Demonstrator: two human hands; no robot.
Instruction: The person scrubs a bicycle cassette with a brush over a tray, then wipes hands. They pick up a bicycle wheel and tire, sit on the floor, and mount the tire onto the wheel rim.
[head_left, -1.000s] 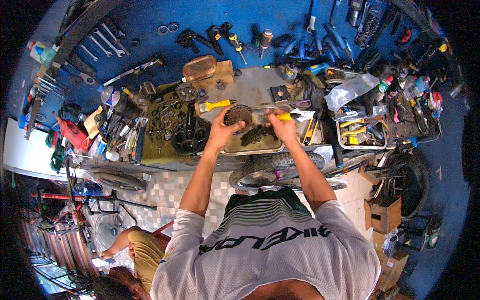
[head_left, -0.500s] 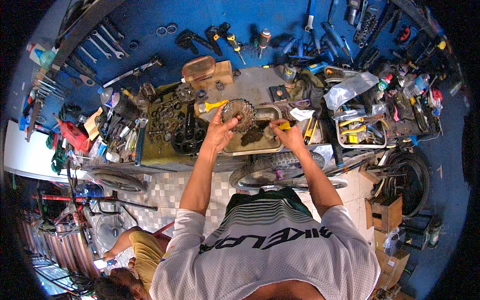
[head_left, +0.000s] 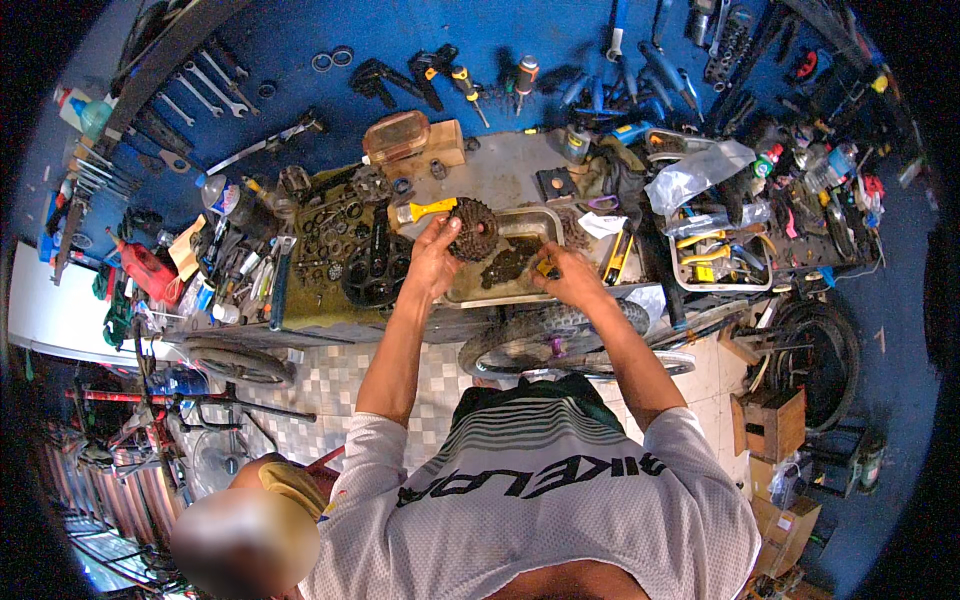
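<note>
My left hand (head_left: 433,258) grips a bicycle cassette (head_left: 474,232) by its edge, thumb on the near side, with the toothed rings upright. Below and beside the cassette lies a shallow metal tray (head_left: 490,299) with dark, dirty liquid in it. Over the tray's right side, my right hand (head_left: 572,278) is closed on a small yellow tool (head_left: 547,268); its kind is mostly hidden by the fingers. A yellow-handled paintbrush (head_left: 428,210) lies on the bench just left of the cassette.
Chainrings and a crank (head_left: 378,270) lie on a green mat at the left. Right of the tray stands a bin of pliers (head_left: 722,262). A bicycle wheel (head_left: 520,340) leans under the bench. Another person (head_left: 290,490) is at the lower left.
The cassette has turned in my left hand and shows a darker side. My right hand has moved slightly down and left, its yellow tool now more covered. The other person's head has shifted.
</note>
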